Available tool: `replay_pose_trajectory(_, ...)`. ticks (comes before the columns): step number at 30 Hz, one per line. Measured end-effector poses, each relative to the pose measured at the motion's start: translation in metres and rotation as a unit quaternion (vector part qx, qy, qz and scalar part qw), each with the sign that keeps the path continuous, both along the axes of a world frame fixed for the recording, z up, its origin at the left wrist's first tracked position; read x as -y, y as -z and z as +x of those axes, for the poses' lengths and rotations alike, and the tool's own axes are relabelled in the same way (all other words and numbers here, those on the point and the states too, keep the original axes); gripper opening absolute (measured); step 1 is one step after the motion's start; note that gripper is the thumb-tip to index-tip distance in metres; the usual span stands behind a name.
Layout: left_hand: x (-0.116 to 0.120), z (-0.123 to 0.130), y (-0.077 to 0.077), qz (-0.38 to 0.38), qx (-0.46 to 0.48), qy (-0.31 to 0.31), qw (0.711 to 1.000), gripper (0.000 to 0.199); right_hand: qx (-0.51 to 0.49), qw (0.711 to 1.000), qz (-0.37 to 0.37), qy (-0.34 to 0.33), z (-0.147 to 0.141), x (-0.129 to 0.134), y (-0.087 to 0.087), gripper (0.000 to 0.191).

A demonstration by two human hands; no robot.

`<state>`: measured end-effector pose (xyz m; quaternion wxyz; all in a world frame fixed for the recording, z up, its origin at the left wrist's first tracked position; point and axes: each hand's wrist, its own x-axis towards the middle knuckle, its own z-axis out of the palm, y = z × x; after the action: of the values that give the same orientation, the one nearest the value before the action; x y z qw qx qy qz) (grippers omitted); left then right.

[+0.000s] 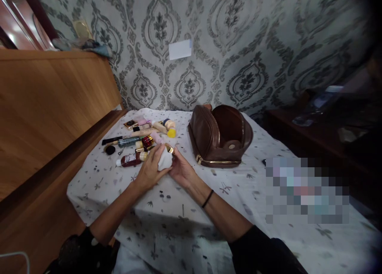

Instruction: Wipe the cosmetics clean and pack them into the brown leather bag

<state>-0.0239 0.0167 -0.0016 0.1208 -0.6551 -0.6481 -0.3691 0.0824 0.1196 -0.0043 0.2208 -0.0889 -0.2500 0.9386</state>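
While hands [167, 168] meet — cosmetics [140, 140] left, pouch [219, 136] right.

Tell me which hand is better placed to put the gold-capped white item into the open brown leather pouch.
Probably the right hand: it lies on the side of the open brown leather pouch, while the left hand sits toward the scattered cosmetics. Both grip the gold-capped white item.

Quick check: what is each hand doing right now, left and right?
Left hand: closed on a white cloth, pressed against a gold-capped item.
Right hand: closed on the same item from the other side.
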Motion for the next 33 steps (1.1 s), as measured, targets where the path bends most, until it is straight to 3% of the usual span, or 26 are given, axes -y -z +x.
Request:
replay_pose_trajectory(8,0.003,-0.003,-0.02,-0.042,0.119,0.003,0.992,0.079,0.02,0.999,0.02,-0.025,0.001,-0.005,0.002,0.027)
replay_pose_trajectory(18,0.001,0.004,-0.008,0.003,0.093,-0.033,0.995,0.068,0.049,0.995,0.092,0.002,0.0,-0.005,0.006,0.035)
replay_pose_trajectory(21,0.001,0.0,-0.017,-0.023,0.181,-0.011,0.983,0.063,0.063,0.989,0.133,-0.005,0.005,-0.005,0.0,0.039)
replay_pose_trajectory(24,0.002,-0.007,-0.026,-0.048,0.301,0.044,0.951,0.06,0.053,0.983,0.171,-0.025,0.01,-0.007,-0.005,0.042)
replay_pose_trajectory(27,0.005,-0.014,-0.029,-0.053,0.351,0.075,0.932,0.059,0.056,0.978,0.197,-0.031,0.011,-0.009,-0.005,0.038)
replay_pose_trajectory(30,0.007,-0.018,-0.027,-0.05,0.309,0.077,0.947,0.053,0.081,0.972,0.218,-0.018,0.008,-0.009,0.0,0.038)
replay_pose_trajectory(33,0.008,-0.021,-0.024,-0.029,0.199,0.095,0.975,0.042,0.102,0.971,0.218,-0.007,0.005,-0.009,0.006,0.039)
